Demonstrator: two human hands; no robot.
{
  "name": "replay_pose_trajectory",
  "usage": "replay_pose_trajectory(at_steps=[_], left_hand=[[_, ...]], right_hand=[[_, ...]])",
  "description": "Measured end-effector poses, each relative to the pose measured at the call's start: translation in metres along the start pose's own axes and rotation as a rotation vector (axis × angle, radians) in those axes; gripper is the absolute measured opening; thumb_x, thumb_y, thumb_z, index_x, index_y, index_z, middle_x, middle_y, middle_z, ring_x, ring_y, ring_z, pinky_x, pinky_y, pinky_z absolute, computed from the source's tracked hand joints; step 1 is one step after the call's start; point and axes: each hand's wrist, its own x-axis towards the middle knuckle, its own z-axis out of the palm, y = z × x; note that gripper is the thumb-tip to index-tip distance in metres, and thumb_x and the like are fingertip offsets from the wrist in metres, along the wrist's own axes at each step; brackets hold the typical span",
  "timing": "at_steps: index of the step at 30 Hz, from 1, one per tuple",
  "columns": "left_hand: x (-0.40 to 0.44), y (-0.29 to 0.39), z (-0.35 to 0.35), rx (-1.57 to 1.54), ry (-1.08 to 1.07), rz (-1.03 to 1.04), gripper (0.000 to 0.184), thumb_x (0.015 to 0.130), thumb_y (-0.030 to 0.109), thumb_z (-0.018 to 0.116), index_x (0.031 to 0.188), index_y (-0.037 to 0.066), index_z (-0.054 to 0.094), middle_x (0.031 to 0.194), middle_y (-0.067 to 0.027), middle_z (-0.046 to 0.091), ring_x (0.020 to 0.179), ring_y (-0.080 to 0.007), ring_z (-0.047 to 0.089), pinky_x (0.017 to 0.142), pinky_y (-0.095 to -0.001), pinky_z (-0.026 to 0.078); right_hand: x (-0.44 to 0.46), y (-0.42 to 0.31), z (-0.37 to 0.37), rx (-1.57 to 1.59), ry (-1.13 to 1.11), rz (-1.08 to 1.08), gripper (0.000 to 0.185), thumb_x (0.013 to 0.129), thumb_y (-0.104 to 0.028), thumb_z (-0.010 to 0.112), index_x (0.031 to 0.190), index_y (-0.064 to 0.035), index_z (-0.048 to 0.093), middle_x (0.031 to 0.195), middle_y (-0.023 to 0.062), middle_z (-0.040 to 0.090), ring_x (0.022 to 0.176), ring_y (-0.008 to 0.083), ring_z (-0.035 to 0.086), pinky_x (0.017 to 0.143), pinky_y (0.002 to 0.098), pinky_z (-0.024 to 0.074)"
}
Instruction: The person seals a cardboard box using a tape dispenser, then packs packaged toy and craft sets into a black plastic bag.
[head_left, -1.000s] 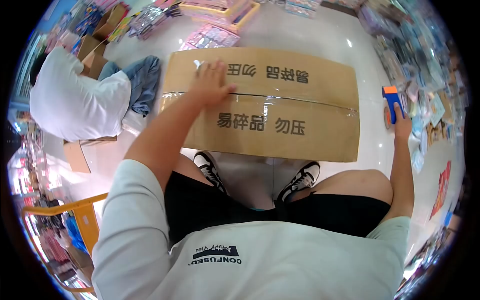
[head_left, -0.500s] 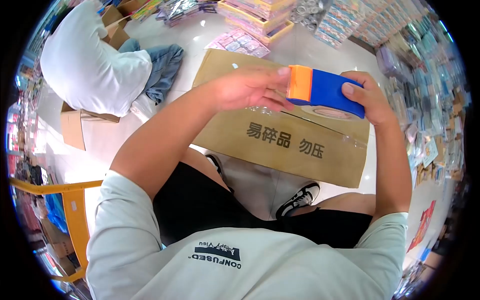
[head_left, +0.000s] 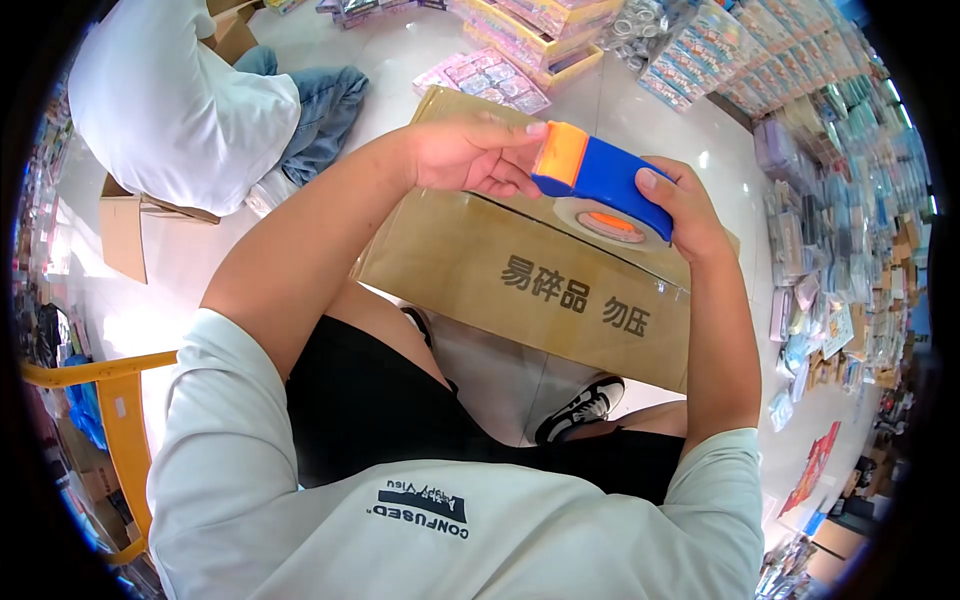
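My right hand [head_left: 683, 205] is wrapped round a blue and orange tape dispenser [head_left: 625, 180], its thumb on the blue side. A roll of clear tape shows at the dispenser's underside. My left hand [head_left: 478, 155] is at the orange end of the dispenser, palm turned toward it, fingers apart and loosely bent. Its thumb tip meets or nearly meets the orange edge; whether it has the tape's end cannot be made out. Below both hands is a closed cardboard box [head_left: 450, 255] with black Chinese characters on its side and a seam along its top.
A person in a white shirt [head_left: 180, 110] crouches at the left beside an open carton [head_left: 122, 235]. Yellow trays [head_left: 540, 45] and pink packs [head_left: 485, 78] lie beyond the box. Packaged goods [head_left: 820, 230] crowd the right. A yellow metal frame [head_left: 125, 430] stands at my left.
The dispenser and both hands have shifted left in view, and the dispenser has tilted so more of the tape roll shows. The view itself has moved slightly.
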Motion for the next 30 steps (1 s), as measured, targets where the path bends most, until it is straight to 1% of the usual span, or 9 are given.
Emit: replay_pose_trajectory(at_steps=[4, 10, 13, 16, 19, 22, 25, 28, 30], left_hand=[[0.009, -0.006, -0.016, -0.064, -0.064, 0.094, 0.045, 0.104, 0.040, 0.059, 0.131, 0.003, 0.063, 0.118, -0.0082, 0.072, 0.102, -0.0160, 0.069, 0.084, -0.0307, 0.054], [0.014, -0.005, -0.028, 0.006, -0.094, 0.168, 0.044, 0.104, 0.035, 0.059, 0.131, 0.000, 0.061, 0.122, -0.0118, 0.071, 0.109, -0.0200, 0.070, 0.094, -0.0355, 0.054], [0.021, -0.004, -0.029, -0.113, -0.125, 0.146, 0.047, 0.103, 0.036, 0.060, 0.132, -0.002, 0.060, 0.120, -0.0135, 0.072, 0.110, -0.0231, 0.070, 0.098, -0.0401, 0.054], [0.022, -0.004, -0.039, -0.151, -0.219, 0.131, 0.052, 0.102, 0.041, 0.061, 0.133, -0.001, 0.059, 0.124, -0.0130, 0.071, 0.112, -0.0239, 0.069, 0.100, -0.0428, 0.052], [0.022, -0.007, -0.032, 0.016, -0.064, 0.159, 0.049, 0.099, 0.040, 0.066, 0.128, 0.000, 0.063, 0.122, -0.0116, 0.071, 0.112, -0.0234, 0.068, 0.101, -0.0435, 0.052], [0.026, -0.010, -0.039, 0.054, -0.039, 0.146, 0.041, 0.097, 0.036, 0.071, 0.120, 0.003, 0.068, 0.117, -0.0094, 0.072, 0.110, -0.0228, 0.068, 0.101, -0.0435, 0.052], [0.025, -0.010, -0.052, -0.007, -0.033, 0.091, 0.034, 0.095, 0.033, 0.074, 0.114, 0.005, 0.071, 0.110, -0.0075, 0.073, 0.108, -0.0222, 0.069, 0.101, -0.0432, 0.053], [0.027, -0.012, -0.071, 0.038, -0.114, 0.067, 0.039, 0.093, 0.037, 0.075, 0.118, 0.007, 0.070, 0.113, -0.0078, 0.073, 0.106, -0.0222, 0.070, 0.102, -0.0429, 0.050], [0.026, -0.008, -0.081, 0.129, -0.080, 0.002, 0.035, 0.094, 0.034, 0.074, 0.116, 0.006, 0.071, 0.111, -0.0082, 0.074, 0.104, -0.0218, 0.071, 0.100, -0.0421, 0.052]], right_hand=[[0.008, 0.005, 0.005, 0.153, -0.003, -0.021, 0.057, 0.092, -0.047, 0.072, 0.114, 0.0048, 0.069, 0.098, 0.0071, 0.071, 0.084, 0.0095, 0.063, 0.073, 0.0241, 0.0495], [0.014, 0.012, 0.007, 0.192, -0.010, -0.022, 0.060, 0.091, -0.048, 0.072, 0.117, 0.0057, 0.067, 0.100, 0.0078, 0.071, 0.086, 0.0105, 0.064, 0.075, 0.0245, 0.0504], [0.016, 0.013, 0.008, 0.165, 0.003, -0.014, 0.059, 0.091, -0.049, 0.072, 0.115, 0.0049, 0.068, 0.100, 0.0074, 0.071, 0.085, 0.0102, 0.064, 0.075, 0.0243, 0.0499], [0.020, 0.021, 0.002, 0.142, -0.012, 0.007, 0.058, 0.090, -0.049, 0.073, 0.114, 0.0042, 0.069, 0.099, 0.0066, 0.071, 0.085, 0.0101, 0.063, 0.075, 0.0244, 0.0492], [0.024, 0.027, 0.001, 0.111, 0.011, 0.005, 0.060, 0.088, -0.051, 0.075, 0.115, 0.0035, 0.070, 0.098, 0.0058, 0.070, 0.086, 0.0101, 0.062, 0.076, 0.0250, 0.0489], [0.025, 0.027, 0.005, 0.028, 0.012, -0.013, 0.064, 0.085, -0.052, 0.077, 0.118, 0.0031, 0.070, 0.099, 0.0054, 0.071, 0.087, 0.0104, 0.062, 0.076, 0.0255, 0.0492], [0.028, 0.026, 0.005, -0.005, -0.019, -0.020, 0.066, 0.082, -0.050, 0.081, 0.120, 0.0024, 0.070, 0.099, 0.0049, 0.071, 0.087, 0.0109, 0.063, 0.077, 0.0264, 0.0500], [0.038, 0.032, 0.004, 0.003, -0.043, -0.028, 0.065, 0.079, -0.047, 0.085, 0.120, 0.0006, 0.070, 0.099, 0.0039, 0.071, 0.087, 0.0111, 0.063, 0.078, 0.0271, 0.0508], [0.044, 0.036, 0.006, -0.042, -0.053, -0.022, 0.065, 0.075, -0.044, 0.088, 0.120, -0.0008, 0.070, 0.099, 0.0033, 0.071, 0.087, 0.0111, 0.064, 0.078, 0.0277, 0.0514]])
